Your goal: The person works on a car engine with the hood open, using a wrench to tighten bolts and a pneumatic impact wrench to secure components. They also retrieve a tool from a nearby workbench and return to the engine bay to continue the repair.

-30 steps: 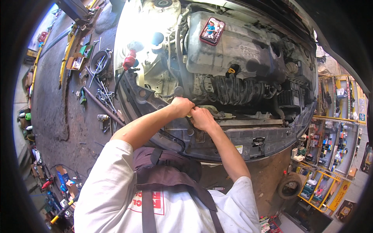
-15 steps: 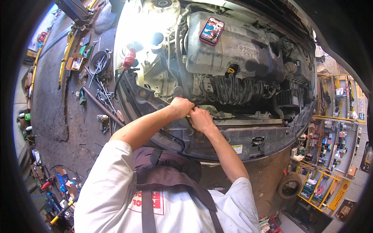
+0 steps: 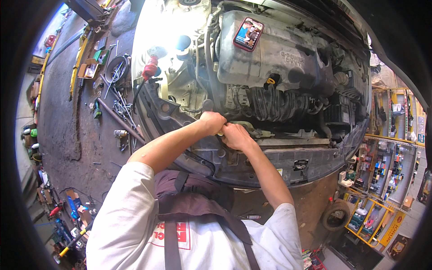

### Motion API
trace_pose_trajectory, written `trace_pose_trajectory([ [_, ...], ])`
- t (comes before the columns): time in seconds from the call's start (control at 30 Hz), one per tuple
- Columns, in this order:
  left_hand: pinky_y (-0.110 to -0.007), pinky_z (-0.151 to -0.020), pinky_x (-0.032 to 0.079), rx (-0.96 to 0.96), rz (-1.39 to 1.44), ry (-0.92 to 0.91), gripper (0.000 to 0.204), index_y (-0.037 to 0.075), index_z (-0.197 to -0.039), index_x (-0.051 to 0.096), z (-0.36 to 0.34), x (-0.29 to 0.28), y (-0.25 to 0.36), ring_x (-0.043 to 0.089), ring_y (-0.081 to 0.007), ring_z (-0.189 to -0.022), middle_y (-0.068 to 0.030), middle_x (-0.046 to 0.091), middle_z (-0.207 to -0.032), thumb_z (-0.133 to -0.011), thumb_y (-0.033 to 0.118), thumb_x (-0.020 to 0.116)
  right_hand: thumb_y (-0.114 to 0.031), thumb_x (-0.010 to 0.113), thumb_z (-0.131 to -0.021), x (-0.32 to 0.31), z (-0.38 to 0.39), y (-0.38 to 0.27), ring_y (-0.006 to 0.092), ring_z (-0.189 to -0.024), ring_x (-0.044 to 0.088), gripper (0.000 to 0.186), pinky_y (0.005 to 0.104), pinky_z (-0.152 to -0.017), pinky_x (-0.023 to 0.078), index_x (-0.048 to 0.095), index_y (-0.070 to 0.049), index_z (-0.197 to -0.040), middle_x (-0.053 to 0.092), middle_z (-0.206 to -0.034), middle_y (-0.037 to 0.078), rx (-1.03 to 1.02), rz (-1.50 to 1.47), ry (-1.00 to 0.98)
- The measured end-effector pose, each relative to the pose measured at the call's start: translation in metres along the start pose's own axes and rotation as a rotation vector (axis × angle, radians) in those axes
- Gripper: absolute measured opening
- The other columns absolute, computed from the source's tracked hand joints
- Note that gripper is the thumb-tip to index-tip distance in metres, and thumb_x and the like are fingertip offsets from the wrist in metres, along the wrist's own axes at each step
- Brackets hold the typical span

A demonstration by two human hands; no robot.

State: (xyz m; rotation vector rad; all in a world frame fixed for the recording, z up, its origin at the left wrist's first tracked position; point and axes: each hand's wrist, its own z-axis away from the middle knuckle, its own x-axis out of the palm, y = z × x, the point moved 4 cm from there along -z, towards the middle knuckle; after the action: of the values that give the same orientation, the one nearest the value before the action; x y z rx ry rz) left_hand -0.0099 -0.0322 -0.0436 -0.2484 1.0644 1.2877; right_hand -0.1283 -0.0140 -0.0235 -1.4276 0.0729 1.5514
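I lean over the open engine bay of a car. My left hand [image 3: 212, 122] and my right hand [image 3: 235, 136] are clenched side by side at the front of the engine, just above the black front crossmember [image 3: 288, 157]. A small pale part [image 3: 220, 132] shows between the two fists; what each hand grips is hidden by the fingers. Behind them lie the ribbed black intake hose [image 3: 274, 102] and the grey engine cover [image 3: 279, 54]. A phone in a red case [image 3: 248, 34] lies on that cover.
Tools, a long bar [image 3: 118, 119] and cardboard boxes [image 3: 87, 69] lie scattered on the dirty concrete floor at the left. Yellow shelves [image 3: 382, 180] packed with small goods stand at the right. A tyre [image 3: 336, 215] lies on the floor at lower right.
Both hands have stayed at the same spot at the engine's front, shifting only slightly. Nothing else has moved.
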Motion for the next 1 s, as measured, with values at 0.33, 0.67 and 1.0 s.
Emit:
trace_pose_trajectory([
  [0.33, -0.047, -0.076, 0.056, 0.010, 0.017, 0.033, 0.022, 0.012, -0.099, 0.071, -0.0007, -0.0002, -0.0017, 0.071, -0.0343, -0.090, -0.0134, 0.073, -0.091, -0.079, 0.020, 0.066, -0.009, 0.068, -0.076, 0.0017, 0.0009, -0.0004, 0.0437, -0.087, 0.067, 0.021, 0.0501, -0.077, 0.055, 0.065, 0.000, -0.095, 0.067, -0.091, 0.027, 0.015, -0.002, 0.049],
  [0.67, -0.047, -0.075, 0.056, 0.003, 0.028, 0.019, 0.022, 0.013, -0.099, 0.071, 0.0019, -0.0021, -0.0005, 0.071, -0.0348, -0.090, -0.0137, 0.073, -0.090, -0.079, 0.022, 0.068, -0.011, 0.068, -0.076, 0.0044, 0.0017, -0.0007, 0.0425, -0.088, 0.067, 0.024, 0.0490, -0.078, 0.055, 0.065, 0.000, -0.097, 0.067, -0.093, 0.025, 0.033, 0.036, 0.056],
  [1.0, -0.043, -0.078, 0.057, -0.030, 0.001, 0.011, 0.022, 0.013, -0.099, 0.073, 0.0029, -0.0038, 0.0009, 0.071, -0.0313, -0.095, -0.0110, 0.074, -0.097, -0.080, 0.024, 0.071, -0.013, 0.069, -0.076, 0.0044, 0.0022, -0.0021, 0.0416, -0.087, 0.067, 0.028, 0.0489, -0.078, 0.054, 0.064, -0.001, -0.100, 0.067, -0.092, 0.024, 0.024, 0.053, 0.059],
])
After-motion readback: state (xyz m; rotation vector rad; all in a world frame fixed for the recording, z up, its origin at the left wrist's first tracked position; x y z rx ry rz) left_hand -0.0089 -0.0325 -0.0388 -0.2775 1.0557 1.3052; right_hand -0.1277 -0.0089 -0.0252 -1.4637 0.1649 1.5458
